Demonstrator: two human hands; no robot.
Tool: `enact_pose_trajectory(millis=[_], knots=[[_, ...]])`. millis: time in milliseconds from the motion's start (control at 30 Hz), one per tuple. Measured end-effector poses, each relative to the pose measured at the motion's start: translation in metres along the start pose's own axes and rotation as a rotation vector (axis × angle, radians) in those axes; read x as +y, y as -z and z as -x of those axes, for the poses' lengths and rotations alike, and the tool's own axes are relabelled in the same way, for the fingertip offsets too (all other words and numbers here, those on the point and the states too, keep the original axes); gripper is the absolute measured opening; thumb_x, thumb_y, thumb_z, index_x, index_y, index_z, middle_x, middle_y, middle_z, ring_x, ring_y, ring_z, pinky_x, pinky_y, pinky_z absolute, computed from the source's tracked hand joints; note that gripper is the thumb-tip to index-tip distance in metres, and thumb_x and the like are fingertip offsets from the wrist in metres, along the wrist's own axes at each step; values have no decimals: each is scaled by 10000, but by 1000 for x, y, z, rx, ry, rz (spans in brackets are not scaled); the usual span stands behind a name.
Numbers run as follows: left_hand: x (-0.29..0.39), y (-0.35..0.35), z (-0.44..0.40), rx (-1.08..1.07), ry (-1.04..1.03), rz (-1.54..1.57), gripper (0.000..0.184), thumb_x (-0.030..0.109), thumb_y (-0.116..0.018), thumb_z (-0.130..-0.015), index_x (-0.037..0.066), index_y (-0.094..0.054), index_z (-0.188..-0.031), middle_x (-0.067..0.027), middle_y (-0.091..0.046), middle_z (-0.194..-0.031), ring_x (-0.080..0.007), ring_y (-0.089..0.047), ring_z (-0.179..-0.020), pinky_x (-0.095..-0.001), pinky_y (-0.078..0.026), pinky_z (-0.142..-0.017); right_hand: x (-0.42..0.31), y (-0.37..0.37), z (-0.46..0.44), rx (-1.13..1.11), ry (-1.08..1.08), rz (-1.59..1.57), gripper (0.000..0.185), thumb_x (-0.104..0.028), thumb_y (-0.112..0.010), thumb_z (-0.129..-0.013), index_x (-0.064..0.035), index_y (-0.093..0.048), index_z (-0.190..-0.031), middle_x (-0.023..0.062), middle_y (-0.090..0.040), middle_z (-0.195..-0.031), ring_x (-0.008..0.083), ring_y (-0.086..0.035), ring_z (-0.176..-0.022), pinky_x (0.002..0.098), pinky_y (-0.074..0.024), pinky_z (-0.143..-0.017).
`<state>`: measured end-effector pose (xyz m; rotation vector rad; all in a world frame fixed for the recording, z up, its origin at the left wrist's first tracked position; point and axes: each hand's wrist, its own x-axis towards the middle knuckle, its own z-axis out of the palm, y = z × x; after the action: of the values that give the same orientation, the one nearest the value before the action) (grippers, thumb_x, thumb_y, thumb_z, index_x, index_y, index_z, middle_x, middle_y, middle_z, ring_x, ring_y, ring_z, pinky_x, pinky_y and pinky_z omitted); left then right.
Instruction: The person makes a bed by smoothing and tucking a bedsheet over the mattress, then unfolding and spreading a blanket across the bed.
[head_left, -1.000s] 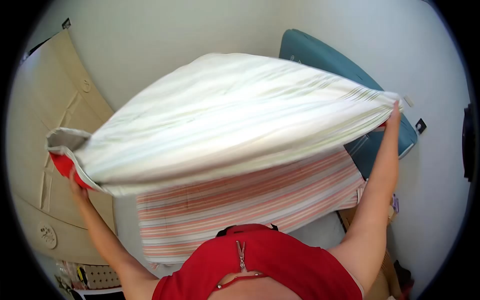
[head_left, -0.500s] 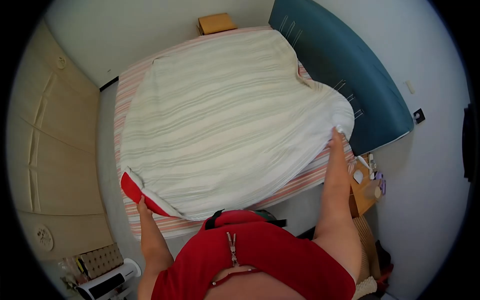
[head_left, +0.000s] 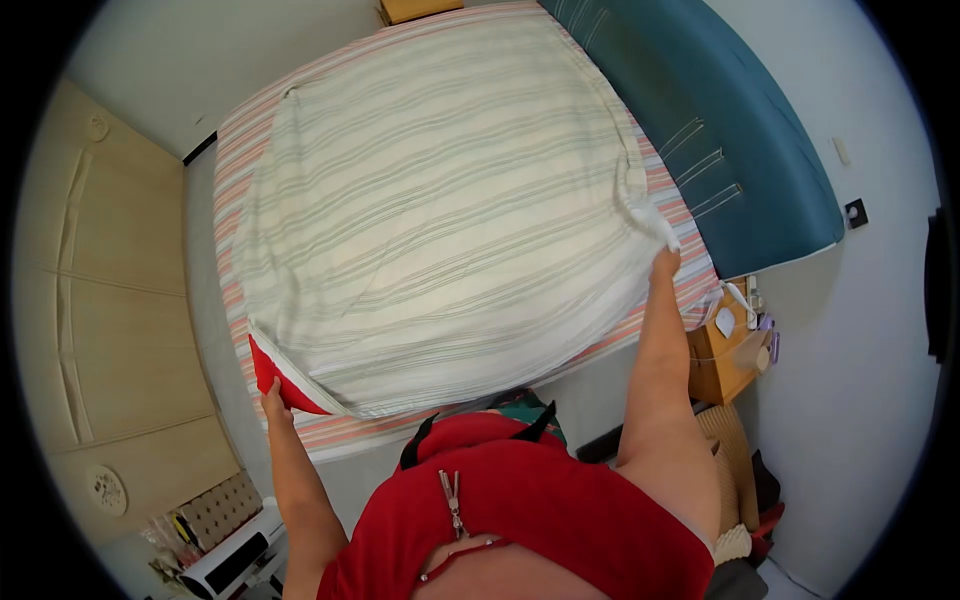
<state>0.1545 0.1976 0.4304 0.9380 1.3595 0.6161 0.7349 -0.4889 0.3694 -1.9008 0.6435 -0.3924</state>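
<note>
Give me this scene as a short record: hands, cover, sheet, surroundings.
Left hand: grips a corner of the cover, red underside showing
Right hand: grips the cover on the headboard side
Cover: pale, striped, spread with wrinkles
Sheet: pink-striped, visible around the cover
Headboard: blue
Nightstand: wooden, small items on top

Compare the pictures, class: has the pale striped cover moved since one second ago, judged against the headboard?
Yes, downward: held up in front of the headboard then, the cover now lies spread over the pink-striped sheet.
</note>
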Motion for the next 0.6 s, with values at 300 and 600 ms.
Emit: enact_pose_trajectory(millis=[300,600], knots=[[-70,-4,3,-31,152,-196,396,83,-570,-847,80,-475,-1232,-77,-584,-1105,-245,-581,-983,-380,-509,-809,-49,-155,221,-933,801,268,393,-103,-465,-848,-113,-502,-1239,128,-405,-1353,297,-414,-1217,396,-392,-946],[-59,-26,11,-31,130,-236,359,89,-558,-855,74,-488,-1207,-75,-587,-1092,-234,-590,-958,-379,-520,-785,-22,-194,179,-1084,315,255,349,-102,-429,-827,-119,-580,-1140,140,-587,-1123,325,-582,-983,467,-475,-808]])
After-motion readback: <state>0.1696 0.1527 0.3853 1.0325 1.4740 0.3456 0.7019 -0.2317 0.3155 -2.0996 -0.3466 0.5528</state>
